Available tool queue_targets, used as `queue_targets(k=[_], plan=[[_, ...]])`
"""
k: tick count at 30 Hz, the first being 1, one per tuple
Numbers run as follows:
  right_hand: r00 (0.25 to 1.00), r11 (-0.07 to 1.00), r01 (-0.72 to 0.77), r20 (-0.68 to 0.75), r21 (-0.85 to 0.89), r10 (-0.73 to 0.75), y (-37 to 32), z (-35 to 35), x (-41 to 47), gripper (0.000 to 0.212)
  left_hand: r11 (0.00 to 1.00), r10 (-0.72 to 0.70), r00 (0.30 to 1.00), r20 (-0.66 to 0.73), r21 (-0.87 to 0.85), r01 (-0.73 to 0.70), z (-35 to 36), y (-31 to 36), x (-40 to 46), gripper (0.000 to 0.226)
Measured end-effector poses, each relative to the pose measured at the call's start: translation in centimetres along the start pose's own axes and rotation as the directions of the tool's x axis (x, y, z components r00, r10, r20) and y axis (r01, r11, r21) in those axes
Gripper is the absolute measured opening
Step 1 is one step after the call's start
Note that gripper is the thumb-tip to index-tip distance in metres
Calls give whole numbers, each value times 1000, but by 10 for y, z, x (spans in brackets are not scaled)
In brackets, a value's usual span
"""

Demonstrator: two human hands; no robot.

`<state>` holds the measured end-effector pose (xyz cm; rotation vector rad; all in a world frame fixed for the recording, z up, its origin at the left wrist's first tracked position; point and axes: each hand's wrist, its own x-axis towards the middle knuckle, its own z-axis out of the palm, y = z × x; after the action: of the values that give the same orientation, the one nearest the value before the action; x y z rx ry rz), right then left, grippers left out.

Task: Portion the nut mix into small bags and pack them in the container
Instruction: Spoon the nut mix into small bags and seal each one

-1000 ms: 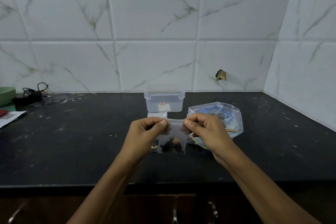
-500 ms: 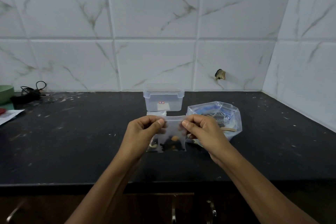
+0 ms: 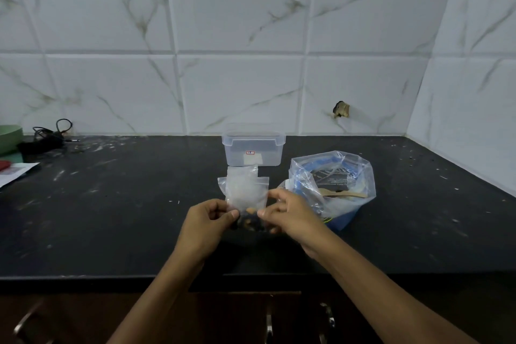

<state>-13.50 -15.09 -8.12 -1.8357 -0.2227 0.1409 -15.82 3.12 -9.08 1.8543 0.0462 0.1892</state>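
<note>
Nut bag [image 3: 247,204] pinched before container [image 3: 253,149]; cables [image 3: 49,134] far left.

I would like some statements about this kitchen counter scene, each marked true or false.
1. Both hands, left hand and right hand, pinch the small clear plastic bag of nuts. True.
2. The clear rectangular plastic container has a lid on. False: it is open on top.
3. A wooden spoon lies in the large clear plastic bag. True.
4. The large bag stands left of the container. False: right of it.
</note>
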Motion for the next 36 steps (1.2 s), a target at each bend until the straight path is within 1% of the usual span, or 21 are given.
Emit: queue_targets(k=[2, 5, 8, 10, 12, 15, 18, 20, 23, 27, 29, 32, 36], plan=[[1000, 992, 4, -7, -123, -5, 3, 6, 0, 34, 993, -2, 998, -58, 119, 9, 0, -5, 0, 1], [997, 937, 51, -43, -346, -70, 8, 17, 4, 33, 953, 33, 991, -129, 303, 7, 1, -10, -2, 6], [990, 881, 73, -73, -468, -121, 12, 26, 6, 32, 862, 87, 980, -179, 507, 16, 0, -15, -1, 13], [981, 822, 73, -108, -565, -162, 15, 28, 6, 34, 804, 110, 976, -187, 594, 23, -2, -16, -1, 20], [975, 766, 48, -138, -642, -177, 18, 28, 7, 37, 788, 119, 978, -173, 615, 13, -4, -15, -1, 29], [971, 723, 34, -147, -690, -186, 22, 27, 9, 35, 786, 74, 991, -110, 618, 10, -5, -14, 0, 40], [970, 693, 42, -137, -720, -202, 25, 28, 11, 29, 795, 78, 995, -65, 606, -23, -4, -11, 3, 35], [964, 679, 55, -139, -732, -227, 26, 30, 12, 25, 802, 87, 995, -44, 596, -44, -3, -11, 7, 26], [961, 688, 94, -114, -720, -251, 27, 34, 16, 22, 802, 94, 995, -31, 595, -58, -2, -13, 17, 5], [978, 718, 82, -82, -691, -191, 24, 37, 20, 30, 778, 102, 995, -12, 624, -72, -2, -18, 31, 27], [984, 713, 67, -72, -698, -164, 21, 39, 23, 32, 764, 94, 995, -16, 643, -62, -3, -18, 35, 33], [988, 715, 47, -71, -698, -135, 20, 41, 27, 31, 756, 83, 996, -19, 652, -50, -4, -17, 39, 31], [988, 699, 42, -72, -714, -133, 19, 42, 28, 34, 768, 75, 997, -22, 639, -44, -4, -18, 40, 19]])
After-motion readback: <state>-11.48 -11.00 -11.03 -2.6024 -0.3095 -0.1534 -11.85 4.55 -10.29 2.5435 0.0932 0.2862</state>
